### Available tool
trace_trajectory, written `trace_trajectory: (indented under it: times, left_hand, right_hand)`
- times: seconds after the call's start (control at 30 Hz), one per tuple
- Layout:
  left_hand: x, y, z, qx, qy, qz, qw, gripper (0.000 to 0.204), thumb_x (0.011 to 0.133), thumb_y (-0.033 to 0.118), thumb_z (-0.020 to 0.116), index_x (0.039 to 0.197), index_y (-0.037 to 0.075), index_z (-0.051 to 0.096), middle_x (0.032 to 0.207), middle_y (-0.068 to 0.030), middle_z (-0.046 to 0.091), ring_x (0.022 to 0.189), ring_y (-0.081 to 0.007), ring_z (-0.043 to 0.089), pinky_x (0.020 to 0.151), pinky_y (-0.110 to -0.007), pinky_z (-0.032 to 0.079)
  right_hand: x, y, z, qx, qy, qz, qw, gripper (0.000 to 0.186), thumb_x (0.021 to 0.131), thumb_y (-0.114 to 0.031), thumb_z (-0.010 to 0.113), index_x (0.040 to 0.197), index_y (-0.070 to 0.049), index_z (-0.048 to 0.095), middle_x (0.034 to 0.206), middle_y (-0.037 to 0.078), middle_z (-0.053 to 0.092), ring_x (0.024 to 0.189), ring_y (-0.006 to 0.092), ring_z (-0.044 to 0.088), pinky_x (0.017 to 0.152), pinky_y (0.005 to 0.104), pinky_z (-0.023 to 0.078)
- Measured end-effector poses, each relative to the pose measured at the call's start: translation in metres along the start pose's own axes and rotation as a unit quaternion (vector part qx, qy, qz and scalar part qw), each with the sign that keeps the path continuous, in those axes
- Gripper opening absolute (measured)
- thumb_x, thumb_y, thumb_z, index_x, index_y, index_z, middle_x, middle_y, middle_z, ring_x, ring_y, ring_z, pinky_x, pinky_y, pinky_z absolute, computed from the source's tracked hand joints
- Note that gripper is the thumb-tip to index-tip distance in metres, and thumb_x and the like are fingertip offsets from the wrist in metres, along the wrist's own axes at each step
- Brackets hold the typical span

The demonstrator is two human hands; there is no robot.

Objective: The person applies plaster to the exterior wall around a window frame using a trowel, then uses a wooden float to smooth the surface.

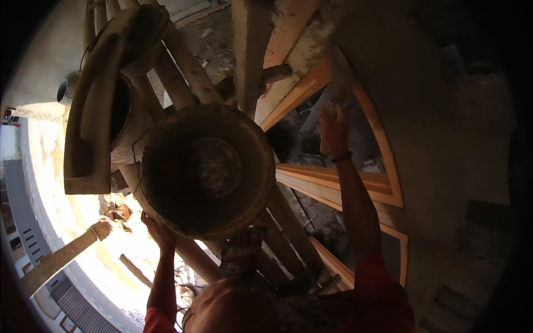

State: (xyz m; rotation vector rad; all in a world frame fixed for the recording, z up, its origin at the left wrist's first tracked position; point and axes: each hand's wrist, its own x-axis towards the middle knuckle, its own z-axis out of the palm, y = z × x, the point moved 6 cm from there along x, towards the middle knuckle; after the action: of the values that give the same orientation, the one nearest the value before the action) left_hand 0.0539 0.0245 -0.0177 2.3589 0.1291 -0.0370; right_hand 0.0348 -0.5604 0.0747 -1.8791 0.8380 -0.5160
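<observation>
A large grimy bucket (pixel 183 205), seen from above with pale residue on its bottom, sits in the middle over wooden planks. My left hand (pixel 160 229) grips its lower-left side, fingers partly hidden behind it. At the right, my right hand (pixel 335 133) is closed round the handle of what looks like a trowel, its grey blade (pixel 315 111) pointing up in front of a wooden frame. Left of the big bucket are a second bucket (pixel 127 130) and a long, dirty wooden tool (pixel 88 166) with a handle-like opening.
Spaced planks (pixel 288 227) form a platform, with a foot (pixel 244 240) on them below the bucket. Orange wooden window frames (pixel 388 188) are set in a plastered wall (pixel 449 144) at right. A bright drop with a crossbeam (pixel 61 255) lies at left. More buckets (pixel 141 33) stand upper left.
</observation>
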Motion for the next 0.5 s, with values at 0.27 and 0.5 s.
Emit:
trace_trajectory:
  times: [0.27,0.5]
  left_hand:
    - [0.000,0.000,0.002,0.015,-0.003,-0.005,1.000,0.073,0.097,0.056,0.042,0.137,-0.004,0.030,0.130,-0.0338,0.045,0.118,-0.0485,0.049,0.097,-0.054,0.039]
    - [-0.001,0.001,0.001,0.024,-0.001,0.003,1.000,0.074,0.097,0.056,0.042,0.137,-0.005,0.030,0.133,-0.0329,0.043,0.118,-0.0478,0.049,0.098,-0.053,0.039]
  right_hand:
    - [-0.001,0.003,0.003,0.002,-0.006,0.014,1.000,0.027,0.090,-0.022,0.063,0.105,0.000,0.057,0.075,0.006,0.057,0.056,0.0129,0.056,0.047,0.0298,0.048]
    - [0.002,0.005,0.007,0.017,0.008,-0.009,1.000,0.026,0.089,-0.018,0.063,0.107,0.001,0.058,0.076,0.006,0.057,0.058,0.0127,0.056,0.046,0.0287,0.048]
